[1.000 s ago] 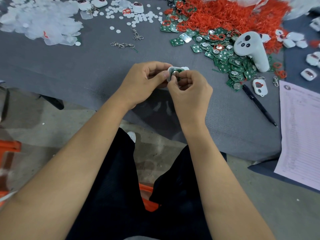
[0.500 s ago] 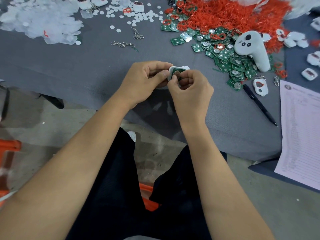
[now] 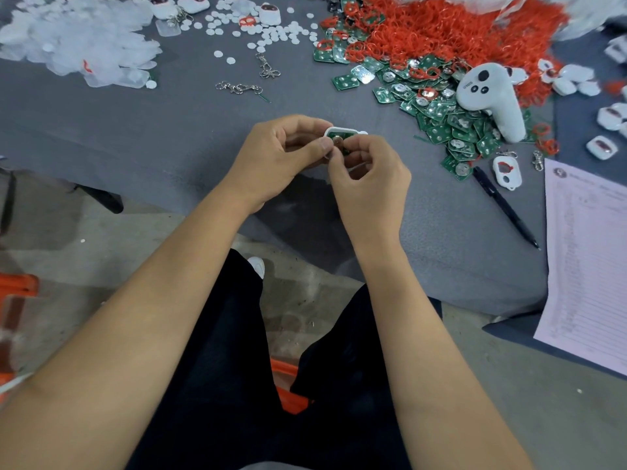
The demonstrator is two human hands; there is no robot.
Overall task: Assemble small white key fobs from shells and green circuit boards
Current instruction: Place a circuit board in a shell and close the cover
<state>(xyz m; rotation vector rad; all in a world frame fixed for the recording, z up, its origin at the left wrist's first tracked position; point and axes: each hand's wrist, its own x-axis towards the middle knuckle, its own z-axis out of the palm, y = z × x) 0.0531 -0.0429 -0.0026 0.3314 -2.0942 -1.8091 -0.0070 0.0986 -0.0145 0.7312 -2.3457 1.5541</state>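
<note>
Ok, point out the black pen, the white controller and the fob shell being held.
black pen (image 3: 504, 206), head view, middle of its barrel.
white controller (image 3: 488, 96), head view, upper body below its buttons.
fob shell (image 3: 341, 132), head view, top rim above the fingers.

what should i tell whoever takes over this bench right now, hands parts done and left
Left hand grips the white shell; right hand pinches the green board sitting in it, both held above the grey table.
Spare boards lie heaped at the right, beside red rings; an open shell lies near the pen.
Done: board in the shell; finished fobs at far right.
Left: close this fob, then carry on through the pile.
</note>
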